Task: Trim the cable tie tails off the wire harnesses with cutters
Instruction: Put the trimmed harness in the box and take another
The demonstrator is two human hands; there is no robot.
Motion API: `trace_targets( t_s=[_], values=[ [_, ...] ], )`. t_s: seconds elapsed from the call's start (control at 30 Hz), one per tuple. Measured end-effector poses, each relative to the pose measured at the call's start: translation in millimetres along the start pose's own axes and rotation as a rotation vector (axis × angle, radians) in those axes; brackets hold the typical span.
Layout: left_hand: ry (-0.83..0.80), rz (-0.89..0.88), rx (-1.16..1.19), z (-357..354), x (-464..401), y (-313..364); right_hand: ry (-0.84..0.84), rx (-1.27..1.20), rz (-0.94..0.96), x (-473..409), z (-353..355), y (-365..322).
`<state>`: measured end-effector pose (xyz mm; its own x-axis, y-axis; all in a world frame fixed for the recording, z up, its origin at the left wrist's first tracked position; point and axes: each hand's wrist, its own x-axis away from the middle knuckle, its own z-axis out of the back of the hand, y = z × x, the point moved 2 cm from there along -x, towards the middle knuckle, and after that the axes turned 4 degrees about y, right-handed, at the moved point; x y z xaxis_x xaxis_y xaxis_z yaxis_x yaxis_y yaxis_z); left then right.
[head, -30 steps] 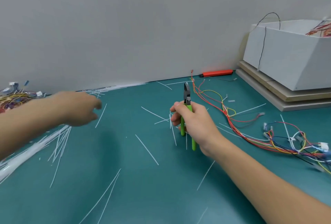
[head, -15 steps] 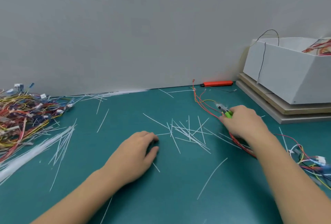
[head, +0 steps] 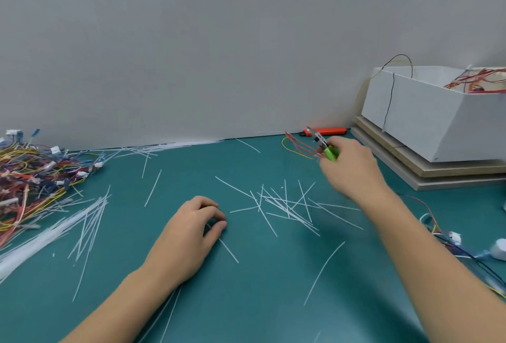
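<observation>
On the green mat (head: 246,301), a limp, light wire harness (head: 297,145) lies at far right, best gripped near its ties; the right hand (head: 353,170), curled round green-handled cutters (head: 327,148), reaches it, while the left hand (head: 189,230) rests loosely curled among cut tails (head: 284,205)

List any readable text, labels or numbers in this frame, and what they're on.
None can be read.
White box: blank sides, no print visible.
Orange tool by the wall: no marking can be made out.
Cutters in the right hand: blurred, no brand legible.
White connectors in the wire pile: too small to show any text.
</observation>
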<state>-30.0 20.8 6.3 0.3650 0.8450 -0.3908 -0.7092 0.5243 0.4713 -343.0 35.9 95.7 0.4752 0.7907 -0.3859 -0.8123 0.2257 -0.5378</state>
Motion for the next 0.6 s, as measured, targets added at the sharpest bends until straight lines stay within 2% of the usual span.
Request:
trace_targets(
  t_s=[0.13, 0.2, 0.27, 0.33, 0.4, 0.5, 0.6],
  values=[
    [0.119, -0.038, -0.095, 7, -3, 1, 0.02, -0.282, 0.006, -5, 21, -49],
    [0.194, -0.024, -0.041, 14, -4, 5, -0.113, -0.394, -0.029, -4, 22, -74],
    [0.242, 0.065, 0.176, 22, -5, 9, -0.356, -0.569, -0.091, 1, 16, -99],
    [0.131, 0.214, 0.506, 23, -7, 13, -0.58, -0.69, -0.156, 10, 2, -118],
    [-0.031, 0.353, 0.776, 20, -6, 18, -0.72, -0.747, -0.213, 20, -17, -129],
    [-0.149, 0.469, 0.942, 18, -4, 17, -0.855, -0.816, -0.279, 36, -45, -134],
    [-0.156, 0.533, 1.074, 18, -4, 7, -0.851, -0.931, -0.322, 40, -57, -126]
  ],
)
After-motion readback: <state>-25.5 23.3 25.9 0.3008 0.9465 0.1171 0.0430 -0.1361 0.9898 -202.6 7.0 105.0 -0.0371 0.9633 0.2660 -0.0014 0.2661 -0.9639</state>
